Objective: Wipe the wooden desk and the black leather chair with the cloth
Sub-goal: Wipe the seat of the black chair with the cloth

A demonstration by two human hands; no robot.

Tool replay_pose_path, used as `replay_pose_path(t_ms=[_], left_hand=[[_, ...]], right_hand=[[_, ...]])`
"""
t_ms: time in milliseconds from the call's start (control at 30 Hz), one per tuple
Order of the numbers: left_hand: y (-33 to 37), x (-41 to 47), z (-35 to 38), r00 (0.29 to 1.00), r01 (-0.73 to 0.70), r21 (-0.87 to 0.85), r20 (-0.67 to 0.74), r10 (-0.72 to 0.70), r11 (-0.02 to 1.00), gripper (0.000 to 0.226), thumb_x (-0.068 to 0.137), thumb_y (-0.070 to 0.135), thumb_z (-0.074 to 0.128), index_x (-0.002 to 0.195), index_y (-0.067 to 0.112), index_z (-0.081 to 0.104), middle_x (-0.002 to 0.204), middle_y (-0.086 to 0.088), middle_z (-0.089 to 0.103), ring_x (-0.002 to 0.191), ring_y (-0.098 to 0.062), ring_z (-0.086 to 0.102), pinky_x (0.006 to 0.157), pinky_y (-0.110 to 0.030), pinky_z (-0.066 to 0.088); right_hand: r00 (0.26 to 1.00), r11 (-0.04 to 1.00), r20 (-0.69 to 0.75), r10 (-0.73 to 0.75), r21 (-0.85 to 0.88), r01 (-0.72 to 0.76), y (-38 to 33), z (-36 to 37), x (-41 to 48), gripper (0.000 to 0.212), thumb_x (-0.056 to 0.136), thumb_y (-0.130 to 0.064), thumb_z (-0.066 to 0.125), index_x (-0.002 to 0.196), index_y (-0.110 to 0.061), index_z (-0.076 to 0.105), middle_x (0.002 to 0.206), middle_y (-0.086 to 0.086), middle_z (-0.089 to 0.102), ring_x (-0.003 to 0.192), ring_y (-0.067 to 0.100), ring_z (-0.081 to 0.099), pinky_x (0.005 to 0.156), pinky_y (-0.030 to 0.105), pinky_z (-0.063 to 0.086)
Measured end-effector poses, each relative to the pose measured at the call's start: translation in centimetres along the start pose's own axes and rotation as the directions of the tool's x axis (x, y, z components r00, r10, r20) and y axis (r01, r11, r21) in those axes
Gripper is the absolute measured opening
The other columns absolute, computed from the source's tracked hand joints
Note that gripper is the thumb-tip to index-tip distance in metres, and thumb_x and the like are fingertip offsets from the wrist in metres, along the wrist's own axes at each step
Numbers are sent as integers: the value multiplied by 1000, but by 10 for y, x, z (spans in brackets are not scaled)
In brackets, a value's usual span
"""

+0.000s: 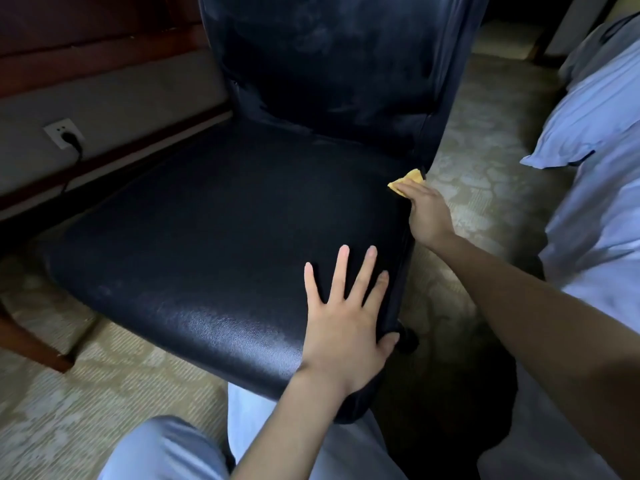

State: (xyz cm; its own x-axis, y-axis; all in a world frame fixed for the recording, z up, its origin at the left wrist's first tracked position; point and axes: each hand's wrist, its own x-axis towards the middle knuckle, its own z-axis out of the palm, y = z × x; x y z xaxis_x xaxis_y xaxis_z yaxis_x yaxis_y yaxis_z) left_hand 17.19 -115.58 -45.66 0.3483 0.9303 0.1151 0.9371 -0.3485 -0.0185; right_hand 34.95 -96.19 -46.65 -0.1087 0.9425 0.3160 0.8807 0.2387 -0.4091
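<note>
The yellow cloth (408, 181) sits at the 2 o'clock corner of the black leather chair (225, 237) seat, under the right hand (427, 213); whether its fingers curl round the cloth I cannot tell. The left hand (346, 327) lies flat with fingers spread at 5 o'clock.

Cloth (409, 179) on chair (225, 237) seat's right edge

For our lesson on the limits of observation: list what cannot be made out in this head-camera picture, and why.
Cloth: head view, mostly covered by the right hand; its grip unreadable.
Chair back: head view, top cut off by the upper edge.
Wooden desk: head view, only a dim part shows; its top lies beyond the frame.
</note>
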Motion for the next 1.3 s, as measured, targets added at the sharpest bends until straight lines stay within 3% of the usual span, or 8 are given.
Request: replay_pose_path(t_ms=[333, 433, 600, 733, 833, 967, 1100, 1300], left_hand=[[-31, -22, -3, 998, -52, -4, 17, 52, 999, 77, 87, 65, 31, 151, 36, 0, 148, 3, -43, 135, -26, -42, 105, -61, -24], [-48, -33, -6, 998, -53, -46, 34, 54, 998, 79, 80, 67, 30, 149, 43, -1, 148, 6, -43, 135, -23, -43, 105, -58, -27], [-73, -49, -14, 996, 92, -170, 2, -93, 981, 69, 79, 74, 11, 144, 52, 11, 148, 17, -40, 136, -15, -41, 101, -42, -38], [-86, -56, -14, 959, 270, -192, -35, -281, 943, 71, 85, 67, -2, 147, 41, 20, 150, 19, -35, 138, -9, -36, 105, -40, -33], [-92, -60, -14, 941, 321, -163, -60, -334, 933, 73, 88, 64, 0, 152, 31, 13, 155, 14, -27, 141, -12, -30, 111, -49, -22], [-99, -62, -13, 936, 319, -221, -80, -343, 922, 68, 92, 60, 12, 151, 26, 22, 160, 8, -11, 146, -15, -19, 114, -52, -14], [-104, -62, -10, 940, 278, -250, -129, -316, 928, 62, 96, 54, 21, 148, 23, 31, 162, 3, 2, 148, -18, -8, 115, -53, -7], [-110, -61, -4, 945, 250, -226, -154, -288, 942, 58, 97, 51, 25, 146, 23, 37, 160, 0, 14, 149, -21, 5, 114, -52, 2]], right_hand=[[995, 996, -67, -79, 30, 81, -51, -7, -100, 53, 92, 7, 42, 136, -22, 50, 145, 0, 43, 141, 23, 26, 113, 27, 21], [975, 975, -26, -222, -19, 222, -73, -14, -127, 55, 88, 8, 42, 132, -22, 54, 140, -2, 49, 138, 23, 33, 110, 38, 34], [784, 780, 33, -620, -84, 620, -96, -25, -140, 50, 83, 0, 35, 119, -15, 66, 125, 0, 62, 123, 28, 52, 97, 44, 46], [666, 646, 103, -739, -169, 744, -94, -30, -118, 49, 82, -3, 35, 113, -20, 70, 121, -3, 65, 118, 24, 57, 90, 38, 52], [747, 716, 91, -658, -231, 659, -78, -34, -80, 52, 77, -2, 35, 110, -21, 71, 119, -2, 66, 116, 21, 59, 88, 33, 52], [937, 912, 209, -282, -246, 329, -45, -33, -14, 65, 88, 7, 40, 131, -40, 51, 143, -18, 42, 133, 7, 38, 103, 23, 35], [961, 930, 241, -136, -303, 208, -47, -18, 43, 63, 88, 5, 41, 130, -41, 52, 140, -11, 48, 118, 27, 54, 92, 37, 44], [948, 940, 319, 4, -326, 106, -66, 20, 127, 63, 86, 3, 40, 138, -32, 45, 142, 3, 46, 122, 34, 49, 100, 41, 43]])
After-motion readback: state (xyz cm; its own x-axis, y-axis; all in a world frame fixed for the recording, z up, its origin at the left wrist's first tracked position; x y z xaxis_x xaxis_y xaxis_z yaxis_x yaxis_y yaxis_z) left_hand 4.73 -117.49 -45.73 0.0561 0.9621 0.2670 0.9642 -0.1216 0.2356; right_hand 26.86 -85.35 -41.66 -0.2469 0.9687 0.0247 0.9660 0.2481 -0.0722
